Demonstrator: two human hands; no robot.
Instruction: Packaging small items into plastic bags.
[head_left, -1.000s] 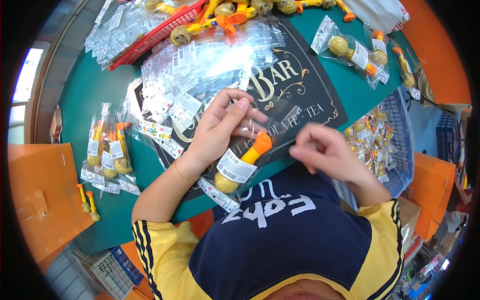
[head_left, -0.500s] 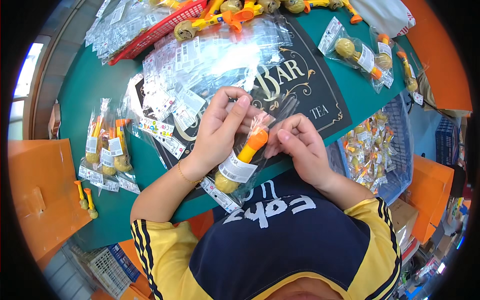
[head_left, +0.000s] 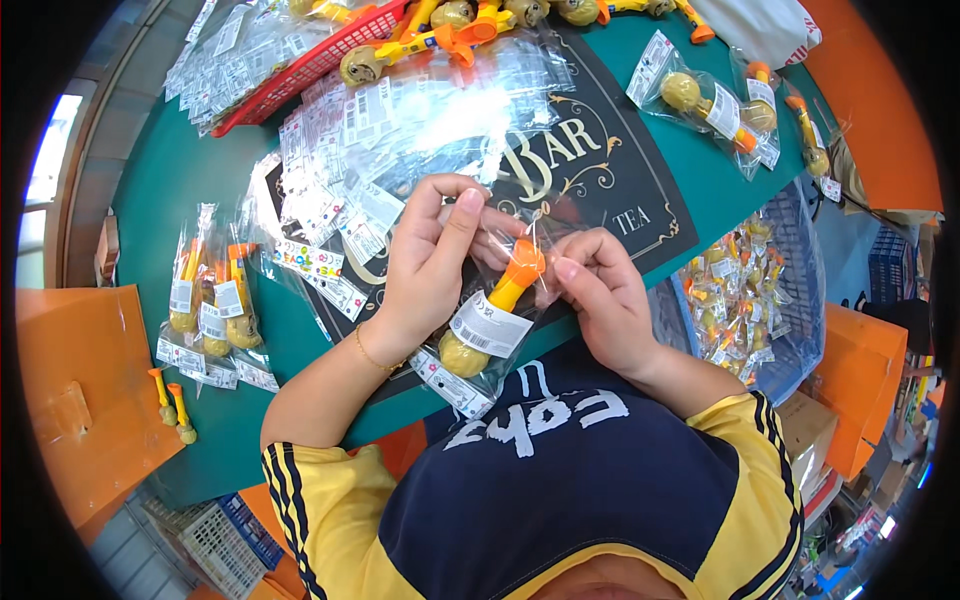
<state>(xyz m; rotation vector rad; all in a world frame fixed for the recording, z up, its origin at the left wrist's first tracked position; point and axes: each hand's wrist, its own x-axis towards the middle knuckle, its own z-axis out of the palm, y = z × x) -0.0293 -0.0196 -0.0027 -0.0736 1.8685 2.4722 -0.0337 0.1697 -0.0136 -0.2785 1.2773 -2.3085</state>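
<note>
Centre frame: your left hand [head_left: 425,275] and right hand [head_left: 600,290] both pinch the clear plastic bag holding an orange-handled yellow toy [head_left: 487,320] | step: closing the bag's top, looks like | next: press flap flat, keep toy seated.

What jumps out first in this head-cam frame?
Dead centre, the left hand and right hand pinch a clear bag holding an orange-and-yellow toy, just above the green table's near edge. Behind them a glossy heap of empty labelled bags covers a dark mat, with a red basket of loose toys at the far edge. A blue crate of packed toys sits at the person's right.
</note>
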